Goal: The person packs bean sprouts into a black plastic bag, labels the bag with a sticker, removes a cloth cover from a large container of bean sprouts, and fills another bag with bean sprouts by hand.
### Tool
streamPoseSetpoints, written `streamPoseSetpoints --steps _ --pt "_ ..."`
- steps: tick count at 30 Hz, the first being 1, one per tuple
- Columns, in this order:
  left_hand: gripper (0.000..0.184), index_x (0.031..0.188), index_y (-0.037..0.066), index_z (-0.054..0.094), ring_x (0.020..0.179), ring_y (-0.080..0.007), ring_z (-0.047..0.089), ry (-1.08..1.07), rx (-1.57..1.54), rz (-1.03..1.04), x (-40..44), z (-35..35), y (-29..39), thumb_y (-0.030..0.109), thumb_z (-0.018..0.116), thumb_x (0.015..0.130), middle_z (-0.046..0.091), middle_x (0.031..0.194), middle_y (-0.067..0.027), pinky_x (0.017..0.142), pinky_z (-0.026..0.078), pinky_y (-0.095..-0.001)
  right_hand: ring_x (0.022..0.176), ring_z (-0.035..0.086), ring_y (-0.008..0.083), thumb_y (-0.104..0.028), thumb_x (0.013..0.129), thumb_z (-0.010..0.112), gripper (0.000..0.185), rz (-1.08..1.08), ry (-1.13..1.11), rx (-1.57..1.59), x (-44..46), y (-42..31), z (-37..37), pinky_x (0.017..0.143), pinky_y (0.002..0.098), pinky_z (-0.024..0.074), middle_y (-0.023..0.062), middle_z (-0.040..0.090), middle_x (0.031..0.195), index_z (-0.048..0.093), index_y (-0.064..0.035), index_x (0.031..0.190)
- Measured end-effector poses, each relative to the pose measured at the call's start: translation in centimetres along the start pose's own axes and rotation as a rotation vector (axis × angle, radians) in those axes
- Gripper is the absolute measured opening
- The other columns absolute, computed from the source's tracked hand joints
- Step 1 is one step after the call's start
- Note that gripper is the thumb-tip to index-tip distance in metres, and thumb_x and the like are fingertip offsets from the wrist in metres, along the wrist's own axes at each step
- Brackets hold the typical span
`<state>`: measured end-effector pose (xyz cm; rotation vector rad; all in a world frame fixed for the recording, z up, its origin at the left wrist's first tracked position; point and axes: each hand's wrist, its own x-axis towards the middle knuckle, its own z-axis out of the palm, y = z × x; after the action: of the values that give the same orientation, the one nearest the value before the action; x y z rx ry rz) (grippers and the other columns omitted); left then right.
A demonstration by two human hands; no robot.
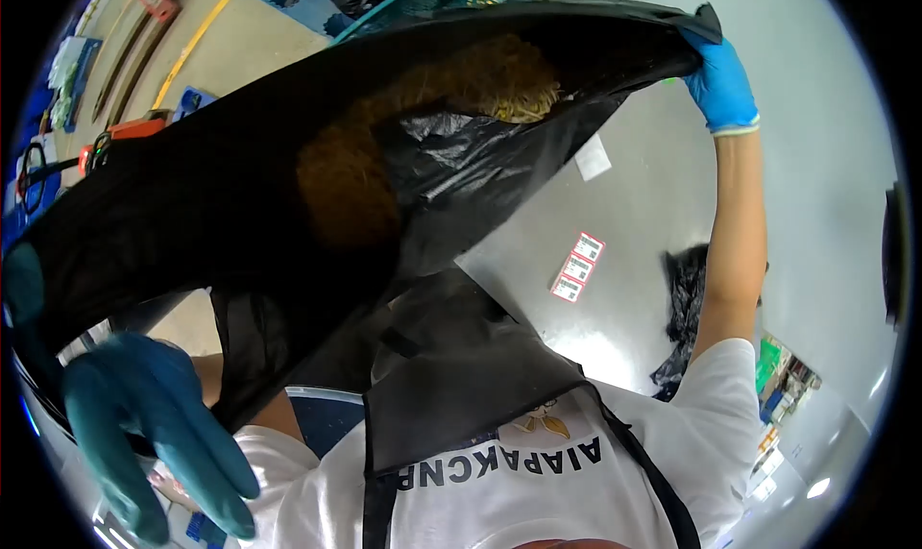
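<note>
Evidently, the left hand (134, 381) is hanging with its gloved fingers spread; whether it is gripping anything, I cannot tell. Just beside it, a black bag (192, 189) is gaping and hiding the left edge of the gray surface (653, 189); its opening-up is looking done, fibrous strands (523, 97) are apparently lying inside, and the mouth is not yet being closed. Rightward, labels (578, 266) are lying toward the surface's near edge, while the right hand (722, 80) is clamping the bag's rim.
</note>
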<state>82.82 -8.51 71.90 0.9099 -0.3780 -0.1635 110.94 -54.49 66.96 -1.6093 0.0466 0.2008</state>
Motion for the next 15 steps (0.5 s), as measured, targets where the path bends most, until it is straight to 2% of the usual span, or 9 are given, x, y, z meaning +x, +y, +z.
streamPoseSetpoints --steps 2,6,8,9,11,12,13,14,15 --pt "0.065 0.138 -0.003 0.025 0.119 -0.0384 0.044 0.039 -0.105 -0.008 -0.8 -0.6 -0.1 0.017 0.058 0.085 0.036 0.138 -0.0287 0.098 0.038 -0.0496 0.099 0.061 0.0236 -0.016 0.088 0.058 0.027 0.106 0.076 0.437 0.5 0.6 2.1 0.086 0.033 0.0505 0.0112 0.065 0.108 0.063 -0.0018 0.111" --pt "0.067 0.138 -0.001 0.024 0.124 -0.0412 0.038 0.016 -0.288 0.007 -1.7 -2.1 -0.1 0.016 0.061 0.084 0.032 0.14 -0.0296 0.1 0.036 -0.0524 0.105 0.059 0.0234 -0.009 0.088 0.058 0.028 0.226 0.129 0.619 1.0 1.4 5.0 0.092 0.0324 0.0485 0.0131 0.062 0.114 0.059 -0.0011 0.115" --pt "0.068 0.137 -0.001 0.023 0.127 -0.0426 0.036 -0.077 -0.385 -0.015 -1.7 -2.7 0.7 0.015 0.062 0.084 0.03 0.141 -0.03 0.102 0.034 -0.0538 0.108 0.057 0.0211 -0.01 0.09 0.056 0.033 -0.365 -0.032 -0.334 0.7 3.7 2.3 0.095 0.0325 0.0457 0.0116 0.058 0.122 0.055 -0.0012 0.121" --pt "0.069 0.137 0.0 0.022 0.128 -0.0433 0.035 -0.15 -0.444 -0.017 -1.4 -2.9 1.2 0.015 0.062 0.084 0.029 0.142 -0.0302 0.102 0.034 -0.0545 0.109 0.056 0.0206 -0.01 0.09 0.055 0.035 -0.55 -0.029 -0.585 -0.8 3.5 0.8 0.097 0.0326 0.0444 0.0113 0.057 0.124 0.053 -0.0016 0.124" --pt "0.07 0.137 0.001 0.022 0.13 -0.0447 0.032 -0.334 -0.547 -0.103 -0.2 -2.1 4.5 0.014 0.064 0.083 0.027 0.143 -0.0306 0.104 0.032 -0.0559 0.115 0.052 0.0209 -0.014 0.093 0.049 0.039 -0.421 0.193 -0.306 -4.5 -0.3 1.2 0.102 0.0336 0.0392 0.0121 0.053 0.129 0.048 -0.0029 0.131" --pt "0.049 0.132 -0.004 0.033 0.127 -0.0466 0.037 -0.384 -0.535 -0.242 0.6 -1.1 7.1 0.012 0.054 0.09 0.033 0.139 -0.0323 0.103 0.034 -0.0567 0.12 0.049 0.0216 -0.017 0.095 0.043 0.042 -0.102 0.402 0.229 -5.9 -2.1 1.5 0.106 0.0345 0.0353 0.0132 0.051 0.133 0.044 -0.0038 0.135" --pt "0.045 0.131 -0.005 0.035 0.123 -0.0447 0.041 -0.359 -0.542 -0.29 1.0 -0.7 7.1 0.01 0.051 0.092 0.035 0.138 -0.0316 0.101 0.036 -0.0542 0.117 0.051 0.023 -0.02 0.094 0.049 0.04 -0.157 0.289 0.349 -6.8 -2.2 -1.3 0.105 0.0348 0.0368 0.0131 0.055 0.128 0.049 -0.0005 0.129" --pt "0.041 0.13 -0.006 0.038 0.119 -0.0428 0.045 -0.333 -0.551 -0.337 1.5 -0.4 7.1 0.009 0.049 0.094 0.037 0.137 -0.0309 0.099 0.037 -0.0517 0.12 0.049 0.0222 -0.019 0.097 0.041 0.044 -0.24 0.493 0.291 -9.1 -5.3 2.6 0.106 0.0352 0.0353 0.0117 0.05 0.133 0.041 -0.0025 0.137" --pt "0.037 0.129 -0.008 0.04 0.114 -0.0409 0.049 -0.306 -0.561 -0.385 1.9 -0.1 7.1 0.008 0.046 0.096 0.039 0.136 -0.0302 0.097 0.039 -0.0492 0.118 0.05 0.0225 -0.02 0.097 0.041 0.043 -0.168 0.589 0.318 -10.0 -6.4 2.7 0.105 0.0355 0.0368 0.0114 0.05 0.133 0.042 -0.0032 0.137"
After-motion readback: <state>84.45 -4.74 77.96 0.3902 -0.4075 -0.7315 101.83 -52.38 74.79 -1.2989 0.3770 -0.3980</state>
